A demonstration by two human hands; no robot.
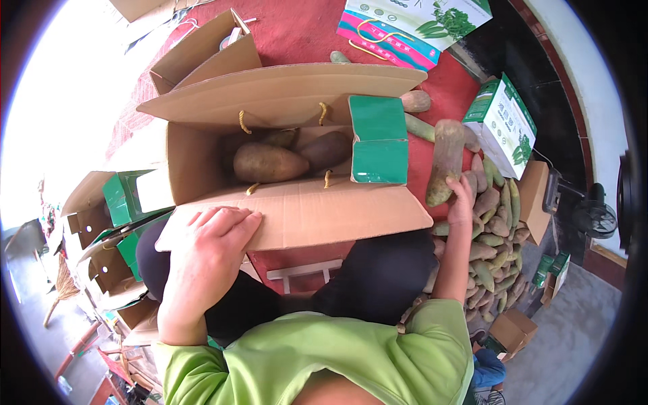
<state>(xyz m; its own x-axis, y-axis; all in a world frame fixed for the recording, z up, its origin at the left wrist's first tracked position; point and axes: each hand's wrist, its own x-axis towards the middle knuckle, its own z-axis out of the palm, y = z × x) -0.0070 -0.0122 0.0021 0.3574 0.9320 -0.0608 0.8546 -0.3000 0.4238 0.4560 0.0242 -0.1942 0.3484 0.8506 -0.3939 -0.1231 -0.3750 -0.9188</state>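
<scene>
- Clearly the step in hand is loading a long brown tuber (446,160) into the open cardboard carton (202,165); the right hand (462,199) pinches the tuber by its lower end and holds it upright, just right of the carton's green inner flap (379,140).
- The left hand (206,246) lies flat, fingers spread, on the carton's near flap (324,212), pinning it down; keeping that pressure seems wise so the carton does not slide on the red floor covering (297,30).
- Two fat tubers (270,163) already sit at the bottom, towards the left, so the free room looks to be on the right, under the green flap.
- A grip at one end gives little control; I would judge it better to tip the tuber level and lower it lengthwise beside the others instead of dropping it.
- The rope handles (243,121) hang into the opening and could snag the tuber.
- The heap of tubers (496,236) lies close to the right.
</scene>
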